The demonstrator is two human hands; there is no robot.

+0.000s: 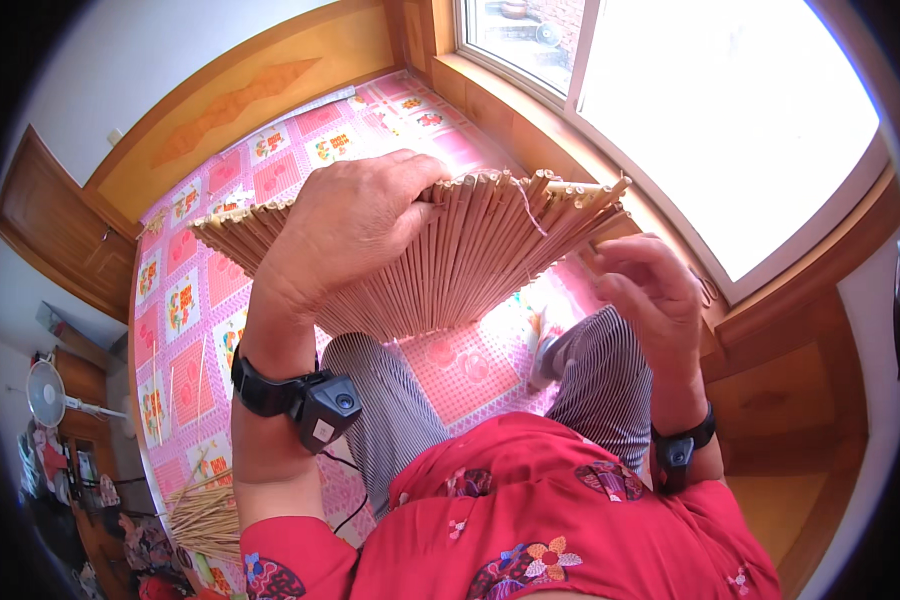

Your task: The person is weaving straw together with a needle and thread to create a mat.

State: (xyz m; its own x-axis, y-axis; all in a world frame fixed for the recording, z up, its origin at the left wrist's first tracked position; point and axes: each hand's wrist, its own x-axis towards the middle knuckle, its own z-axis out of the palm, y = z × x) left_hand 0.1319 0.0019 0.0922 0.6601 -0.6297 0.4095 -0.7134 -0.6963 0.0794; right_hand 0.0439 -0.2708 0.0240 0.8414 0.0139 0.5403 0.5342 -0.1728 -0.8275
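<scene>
A row of thin brown plant stalks (pixel 460 250), bound side by side into a mat, stands on edge in front of me and fans out toward its top. My left hand (pixel 355 215) is closed over the top edge, with the thumb on the near side and the other fingers hidden behind. A pale pink thread (pixel 530 210) loops over the stalk ends at the right. Beyond the mat's right end, apart from it, my right hand (pixel 655 290) is raised with fingers curled toward the thumb. Whatever it pinches is too small to make out.
My legs rest on a pink patterned bed cover (pixel 460 360). A bundle of loose stalks (pixel 205 515) lies at the lower left, and single thin stalks (pixel 185 385) lie on the cover. A wooden window ledge (pixel 540 130) runs along the right. A white fan (pixel 48 393) stands far left.
</scene>
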